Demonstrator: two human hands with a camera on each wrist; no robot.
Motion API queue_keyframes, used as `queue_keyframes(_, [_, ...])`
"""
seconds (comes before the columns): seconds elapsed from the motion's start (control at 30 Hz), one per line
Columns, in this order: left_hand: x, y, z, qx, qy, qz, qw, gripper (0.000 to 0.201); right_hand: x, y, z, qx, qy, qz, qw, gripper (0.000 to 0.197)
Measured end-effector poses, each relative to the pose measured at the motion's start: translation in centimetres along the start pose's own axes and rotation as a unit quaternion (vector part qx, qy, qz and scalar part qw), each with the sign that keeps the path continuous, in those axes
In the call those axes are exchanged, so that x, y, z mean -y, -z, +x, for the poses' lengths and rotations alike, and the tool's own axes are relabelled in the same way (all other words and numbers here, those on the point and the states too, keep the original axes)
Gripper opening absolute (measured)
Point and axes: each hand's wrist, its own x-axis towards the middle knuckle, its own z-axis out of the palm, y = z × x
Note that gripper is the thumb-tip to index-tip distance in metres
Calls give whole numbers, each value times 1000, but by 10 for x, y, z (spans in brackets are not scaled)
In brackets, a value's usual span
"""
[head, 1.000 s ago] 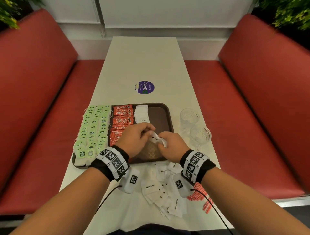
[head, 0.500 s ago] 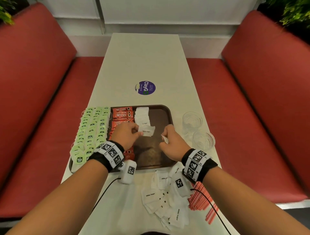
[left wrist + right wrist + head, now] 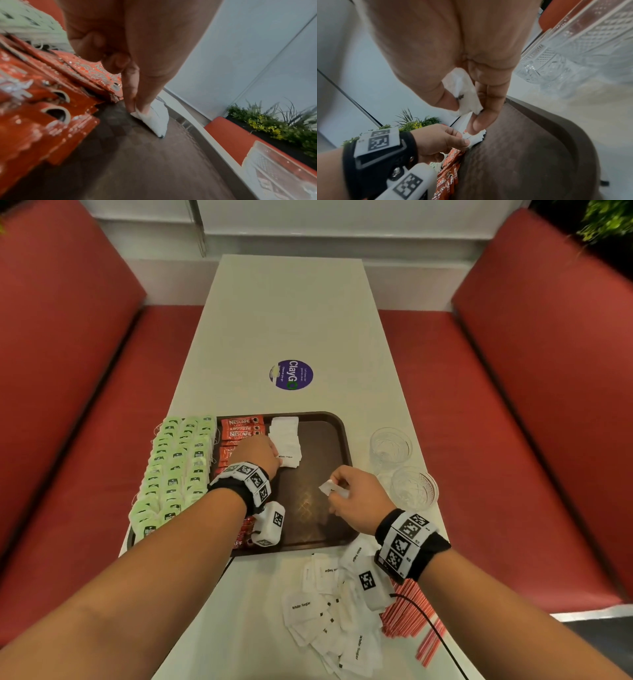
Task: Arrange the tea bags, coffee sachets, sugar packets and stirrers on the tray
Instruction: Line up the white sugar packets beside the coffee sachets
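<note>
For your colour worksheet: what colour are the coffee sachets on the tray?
Red with white lettering; the coffee sachets show best in the head view.

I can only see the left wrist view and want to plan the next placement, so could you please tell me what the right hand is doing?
Observer: The right hand pinches one white sugar packet above the tray, on its right side.
Operator: Thank you. Are any packets lying off the tray?
Observer: Yes, a loose pile of sugar packets lies on the table by the tray's near edge.
Operator: And the stirrers?
Observer: The red stirrers lie on the table, right of that pile.
</note>
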Motion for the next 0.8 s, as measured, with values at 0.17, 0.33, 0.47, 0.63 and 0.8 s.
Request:
queue_keyframes(0.17, [-3, 2, 8, -3, -8, 56, 998, 21, -3, -1, 2, 7, 4, -8, 1000, 2])
queue_keyframes(0.33, [-23, 0, 15, -20, -52, 98, 994, 43, -8, -3, 5, 20, 2, -8, 1000, 6])
queue_keyframes(0.47, [-37, -9, 17, -9, -64, 134, 989, 52, -9, -3, 6, 24, 11, -23, 999, 9])
queue_keyframes(0.63, [-37, -12, 21, 1, -62, 131, 989, 43, -11, -3, 7, 23, 10, -11, 1000, 10])
queue_keyframes(0.8, [-32, -2, 20, 12, -78, 118, 990, 51, -13, -4, 12, 25, 4, -3, 1000, 12])
